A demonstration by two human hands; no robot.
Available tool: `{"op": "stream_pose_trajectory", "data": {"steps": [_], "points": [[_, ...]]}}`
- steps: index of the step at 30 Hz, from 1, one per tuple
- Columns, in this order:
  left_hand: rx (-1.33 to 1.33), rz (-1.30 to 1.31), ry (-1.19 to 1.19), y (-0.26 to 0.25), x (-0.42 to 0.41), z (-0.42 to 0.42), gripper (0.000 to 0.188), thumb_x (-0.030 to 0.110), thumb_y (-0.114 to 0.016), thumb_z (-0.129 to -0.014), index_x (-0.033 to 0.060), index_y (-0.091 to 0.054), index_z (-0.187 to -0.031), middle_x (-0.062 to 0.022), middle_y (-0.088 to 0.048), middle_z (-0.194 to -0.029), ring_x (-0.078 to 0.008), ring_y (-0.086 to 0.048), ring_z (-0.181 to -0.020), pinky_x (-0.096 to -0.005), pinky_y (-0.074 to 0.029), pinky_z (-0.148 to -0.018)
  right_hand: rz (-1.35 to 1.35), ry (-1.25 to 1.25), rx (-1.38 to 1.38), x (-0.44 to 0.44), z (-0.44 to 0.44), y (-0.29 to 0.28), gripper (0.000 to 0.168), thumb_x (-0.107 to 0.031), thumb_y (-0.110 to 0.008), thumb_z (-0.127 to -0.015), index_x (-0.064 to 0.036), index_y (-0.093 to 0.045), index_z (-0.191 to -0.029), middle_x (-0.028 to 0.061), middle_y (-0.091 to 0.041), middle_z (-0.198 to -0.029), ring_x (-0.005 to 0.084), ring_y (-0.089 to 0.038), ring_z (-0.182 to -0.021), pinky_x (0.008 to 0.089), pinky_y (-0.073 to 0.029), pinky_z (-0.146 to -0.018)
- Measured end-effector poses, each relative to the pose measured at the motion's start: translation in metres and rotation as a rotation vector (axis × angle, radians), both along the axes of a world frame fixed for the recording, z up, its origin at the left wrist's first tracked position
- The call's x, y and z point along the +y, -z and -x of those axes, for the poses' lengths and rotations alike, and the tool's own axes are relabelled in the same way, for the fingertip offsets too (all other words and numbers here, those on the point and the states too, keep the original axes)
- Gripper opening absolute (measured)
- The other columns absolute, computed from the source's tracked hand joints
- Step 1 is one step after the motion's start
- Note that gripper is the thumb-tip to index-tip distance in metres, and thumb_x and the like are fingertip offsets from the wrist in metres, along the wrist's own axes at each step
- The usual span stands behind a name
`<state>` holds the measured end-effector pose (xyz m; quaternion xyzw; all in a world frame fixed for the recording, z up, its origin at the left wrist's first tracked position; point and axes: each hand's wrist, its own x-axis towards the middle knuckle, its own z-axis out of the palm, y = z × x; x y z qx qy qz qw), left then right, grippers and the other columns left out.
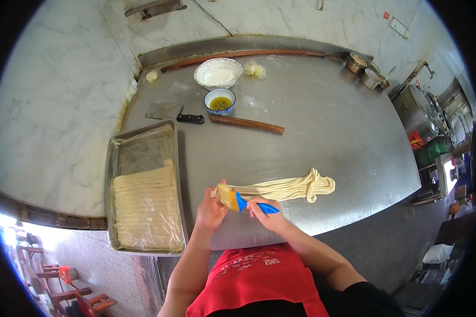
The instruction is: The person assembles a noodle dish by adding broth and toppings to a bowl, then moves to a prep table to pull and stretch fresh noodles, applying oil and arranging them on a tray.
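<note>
My right hand (263,214) grips the blue handle of a pastry brush (227,196). Its pale bristles press against the fingers of my left hand (212,210). Long dough strands (269,189) run from my left hand to the right across the metal table; that hand holds their gathered left end, partly hidden behind the bristles. At the far right of the bundle, a loose loop of strand lies across the others. Left of my hands, a metal tray (179,174) holds rows of dough strands (146,206) under clear plastic film.
Beyond the tray lie a cleaver (188,118) and a short wooden rolling pin (246,124). Behind them stand a bowl of yellow oil (219,104) and a bowl of white flour (218,74). A long wooden rod (242,54) rests along the back. Metal pots (356,63) occupy the back right corner.
</note>
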<state>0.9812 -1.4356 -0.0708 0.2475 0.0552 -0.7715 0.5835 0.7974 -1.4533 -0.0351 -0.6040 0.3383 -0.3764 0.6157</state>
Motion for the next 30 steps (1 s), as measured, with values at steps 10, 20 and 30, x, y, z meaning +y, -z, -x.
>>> {"op": "stream_pose_trajectory", "data": {"steps": [10, 20, 30], "points": [[-0.024, 0.073, -0.202, -0.012, -0.010, 0.007, 0.024, 0.035, -0.028, -0.087, 0.0155, -0.042, -0.086, 0.0037, -0.039, -0.121, -0.0144, -0.048, -0.072, -0.0187, -0.036, -0.045, 0.065, 0.113, -0.013, 0.003, 0.014, 0.004, 0.009, -0.008, -0.048, -0.080, 0.000, -0.053, -0.082, 0.0059, -0.055, -0.069, 0.0106, -0.053, -0.059, 0.0216, -0.042, -0.056], [0.132, 0.177, -0.285, -0.018, -0.018, 0.014, 0.028, 0.033, -0.027, -0.087, 0.0137, -0.046, -0.082, 0.0027, -0.038, -0.121, -0.0195, -0.047, -0.083, -0.0222, -0.043, -0.052, -0.030, 0.139, -0.132, 0.001, 0.006, 0.002, 0.012, -0.010, -0.042, -0.083, -0.003, -0.050, -0.089, 0.0051, -0.057, -0.076, 0.0067, -0.047, -0.061, 0.0189, -0.039, -0.054], [0.232, 0.265, -0.271, -0.021, -0.021, 0.007, 0.023, 0.031, -0.034, -0.086, 0.0133, -0.049, -0.084, 0.0028, -0.038, -0.121, -0.0288, -0.044, -0.092, -0.0284, -0.050, -0.060, -0.209, 0.257, -0.113, -0.006, 0.053, 0.015, 0.012, -0.013, -0.044, -0.083, -0.006, -0.052, -0.086, 0.0055, -0.059, -0.074, 0.0062, -0.041, -0.055, 0.0184, -0.036, -0.052]]}}
